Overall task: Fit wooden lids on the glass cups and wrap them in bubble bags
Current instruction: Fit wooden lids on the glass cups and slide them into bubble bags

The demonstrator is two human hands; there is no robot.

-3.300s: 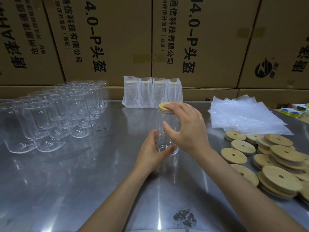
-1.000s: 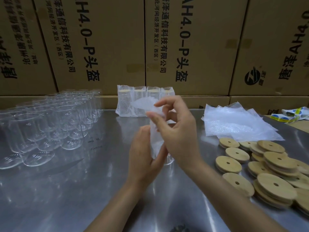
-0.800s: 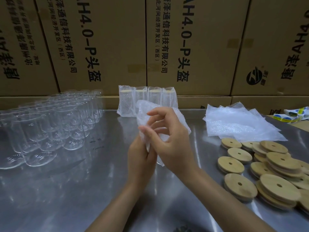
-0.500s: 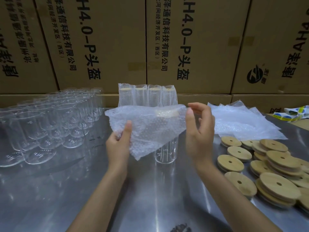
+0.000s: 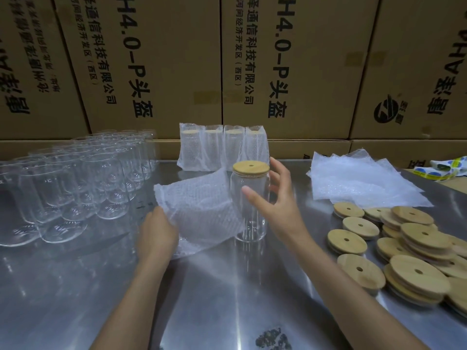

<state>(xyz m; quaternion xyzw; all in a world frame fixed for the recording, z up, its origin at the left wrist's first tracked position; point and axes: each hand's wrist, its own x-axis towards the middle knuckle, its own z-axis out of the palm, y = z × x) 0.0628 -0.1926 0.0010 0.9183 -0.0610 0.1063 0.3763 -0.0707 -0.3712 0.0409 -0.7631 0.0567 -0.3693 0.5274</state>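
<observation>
Step in hand, as judged: getting the lidded glass cup (image 5: 250,205) into the bubble bag (image 5: 202,213).

Cup stands upright on the worktop (image 5: 227,299), centre of frame, wooden lid (image 5: 251,168) seated flat on its rim. Left hand (image 5: 156,233) grips the lower left part of the bag, fingers curled into the film; the bag lies slumped just left of the cup, its right edge touching or overlapping the glass. Whether the bag mouth is open cannot be told. Right hand (image 5: 273,198) hovers at the cup's right side, fingers spread and relaxed, thumb in front of the glass, holding nothing; contact with the glass not certain.

To do it well (judgement): close the right hand round the cup's body below the lid, not on the lid, since the lid may lift off. Keep the bag mouth held wide with the left, and slide the cup in base first so the lid stays seated.

Room and edges:
- Left of frame: bare glass cups (image 5: 75,188) packed close; a wide sweep of the bag could knock them.
- Upper centre: four wrapped cups (image 5: 222,150) just behind the working cup, near.
- Right: spare bubble bags (image 5: 358,183) and loose wooden lids (image 5: 404,248), well apart from the cup.
- Open worktop lies in the lower centre, toward the person; best to work there.
</observation>
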